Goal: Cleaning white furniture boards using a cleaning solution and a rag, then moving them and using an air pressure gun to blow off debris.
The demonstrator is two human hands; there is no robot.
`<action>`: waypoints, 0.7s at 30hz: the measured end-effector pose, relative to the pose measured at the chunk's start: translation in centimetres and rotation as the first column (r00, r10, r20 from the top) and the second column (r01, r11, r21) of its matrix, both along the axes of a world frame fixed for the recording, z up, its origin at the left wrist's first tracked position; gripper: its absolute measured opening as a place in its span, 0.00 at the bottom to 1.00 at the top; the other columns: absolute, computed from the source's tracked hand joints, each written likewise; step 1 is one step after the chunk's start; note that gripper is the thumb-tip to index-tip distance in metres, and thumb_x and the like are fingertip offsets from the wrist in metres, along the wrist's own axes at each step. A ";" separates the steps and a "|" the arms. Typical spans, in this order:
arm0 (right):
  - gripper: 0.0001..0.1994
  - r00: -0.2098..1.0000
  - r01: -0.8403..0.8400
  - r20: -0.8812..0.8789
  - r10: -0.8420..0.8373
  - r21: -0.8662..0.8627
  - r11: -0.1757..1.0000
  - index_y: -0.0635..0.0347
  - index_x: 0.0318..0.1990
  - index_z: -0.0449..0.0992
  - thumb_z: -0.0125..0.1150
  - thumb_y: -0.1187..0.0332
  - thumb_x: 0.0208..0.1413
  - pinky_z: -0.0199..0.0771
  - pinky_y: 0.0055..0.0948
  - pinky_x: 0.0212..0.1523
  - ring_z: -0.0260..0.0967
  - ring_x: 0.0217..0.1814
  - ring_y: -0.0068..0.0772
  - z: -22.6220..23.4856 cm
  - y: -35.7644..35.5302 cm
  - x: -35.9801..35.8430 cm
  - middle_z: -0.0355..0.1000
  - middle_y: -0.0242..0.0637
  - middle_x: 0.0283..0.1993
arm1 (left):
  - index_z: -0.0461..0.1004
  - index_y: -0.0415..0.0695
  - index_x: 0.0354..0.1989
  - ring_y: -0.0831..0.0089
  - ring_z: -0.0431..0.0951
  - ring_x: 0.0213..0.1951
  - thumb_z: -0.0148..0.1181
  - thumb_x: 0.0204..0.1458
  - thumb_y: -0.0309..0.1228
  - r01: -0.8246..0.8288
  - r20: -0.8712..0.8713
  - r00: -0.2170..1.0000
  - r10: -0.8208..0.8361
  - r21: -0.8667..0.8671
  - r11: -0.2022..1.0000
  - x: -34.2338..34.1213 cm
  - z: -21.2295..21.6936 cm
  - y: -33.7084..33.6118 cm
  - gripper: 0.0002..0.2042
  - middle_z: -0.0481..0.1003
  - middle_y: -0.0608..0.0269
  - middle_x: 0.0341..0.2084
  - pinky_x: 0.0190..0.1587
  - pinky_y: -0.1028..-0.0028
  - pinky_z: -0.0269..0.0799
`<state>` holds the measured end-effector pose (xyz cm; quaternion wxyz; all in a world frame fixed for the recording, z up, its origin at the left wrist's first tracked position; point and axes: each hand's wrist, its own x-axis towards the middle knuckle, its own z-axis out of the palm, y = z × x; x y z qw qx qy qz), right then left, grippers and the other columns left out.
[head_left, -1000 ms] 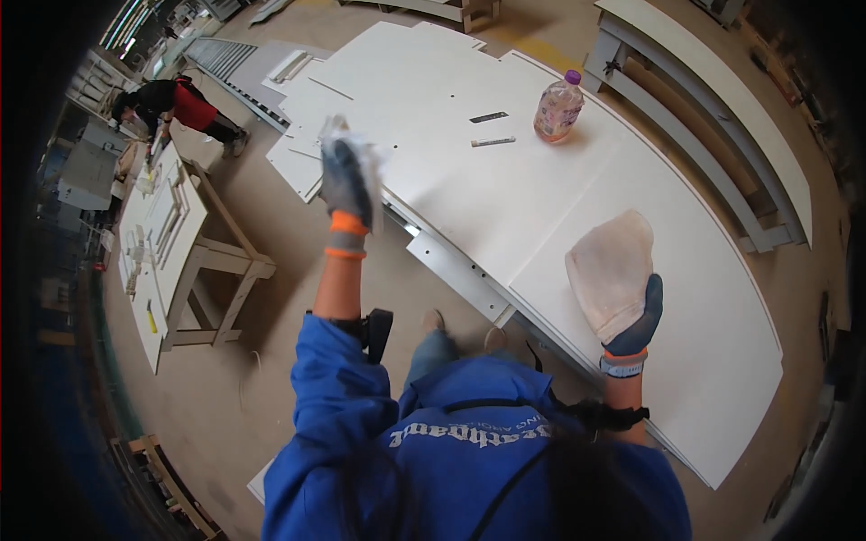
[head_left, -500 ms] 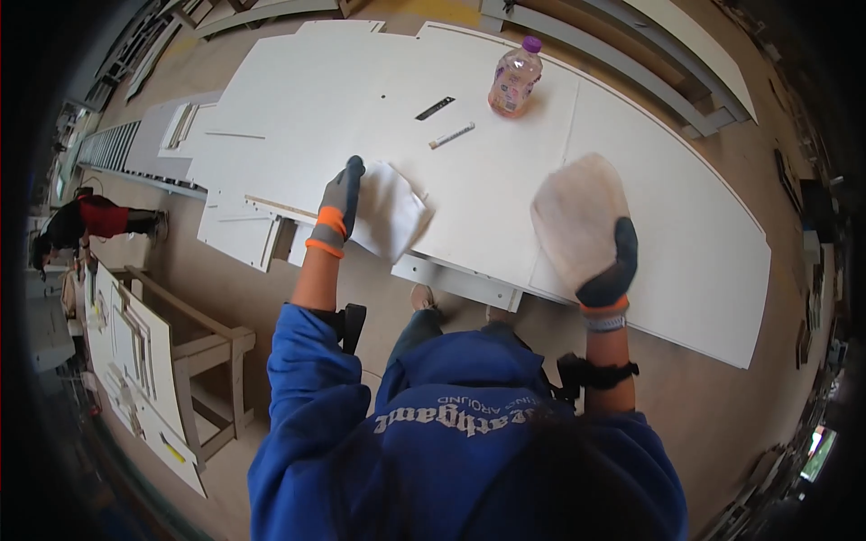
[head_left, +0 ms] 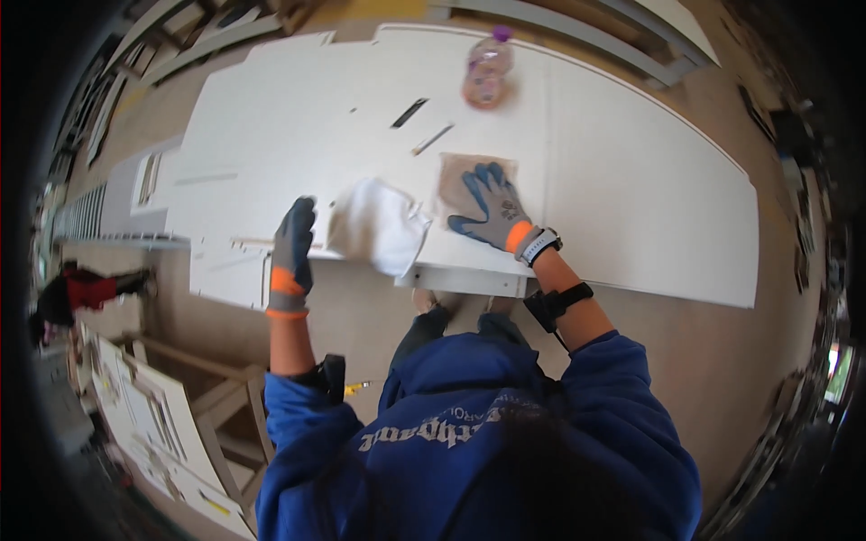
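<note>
Since half a second ago the right hand (head_left: pixel 490 209) has come inward and down, bringing the tan cloth (head_left: pixel 454 176) flat onto the white panel (head_left: pixel 649 198); the left hand (head_left: pixel 294 233) has moved outward, leaving a gap beside the white cloth (head_left: pixel 379 221).

Nearest, the wearer's blue sweatshirt (head_left: pixel 469 379) fills the bottom, a dark blur hiding part of its front. Beyond it the shoes (head_left: pixel 426 300) are half covered by the panel's near edge.

Both hands wear grey-and-blue gloves with orange cuffs and are apart from each other. The right one lies open, fingers spread, on the tan cloth, masking its lower right part. The left is seen edge-on, fingers straight and close together, its palm mostly out of sight. The white cloth lies between the hands, rumpled, a corner reaching past the panel edge; whether it fully rests there is hard to tell.

Farther across the panel lie a slim tube (head_left: pixel 433 139) and a dark strip (head_left: pixel 409 113), both smeared by motion, then a purple-capped bottle (head_left: pixel 488 77), its label unreadable. At far left a co-worker (head_left: pixel 90 293) in red and black is blurred near the dark rim.
</note>
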<state>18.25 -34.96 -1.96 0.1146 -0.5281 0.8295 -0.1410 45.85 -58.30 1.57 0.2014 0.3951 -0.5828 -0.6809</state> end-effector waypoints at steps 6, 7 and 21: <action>0.36 0.991 -0.038 0.125 0.045 -0.064 0.997 0.55 0.58 0.67 0.49 0.36 0.50 0.52 0.36 0.66 0.60 0.64 0.43 7.0 5.8 -1.1 0.65 0.48 0.60 | 0.64 0.39 0.59 0.66 0.68 0.57 0.44 0.61 0.38 0.196 0.055 0.981 -0.188 -0.328 0.924 -4.8 2.1 3.9 0.22 0.68 0.58 0.56 0.60 0.69 0.59; 0.36 0.994 0.000 0.109 0.007 -0.067 0.998 0.55 0.58 0.67 0.49 0.36 0.50 0.52 0.36 0.66 0.60 0.64 0.43 7.4 8.0 -1.8 0.65 0.48 0.60 | 0.67 0.37 0.57 0.66 0.69 0.56 0.44 0.61 0.36 0.327 0.136 0.943 -0.303 -0.548 0.770 -6.5 1.9 5.2 0.20 0.70 0.57 0.54 0.59 0.70 0.61; 0.17 -0.047 0.997 0.923 -0.383 0.068 0.042 0.64 0.41 0.75 0.57 0.57 0.57 0.74 0.27 0.39 0.76 0.36 0.34 -1.6 53.7 -10.6 0.76 0.39 0.35 | 0.65 0.38 0.55 0.53 0.56 0.63 0.58 0.46 0.51 0.600 0.529 0.584 -0.615 -0.792 -0.111 -32.0 -1.8 44.2 0.33 0.62 0.48 0.58 0.65 0.55 0.48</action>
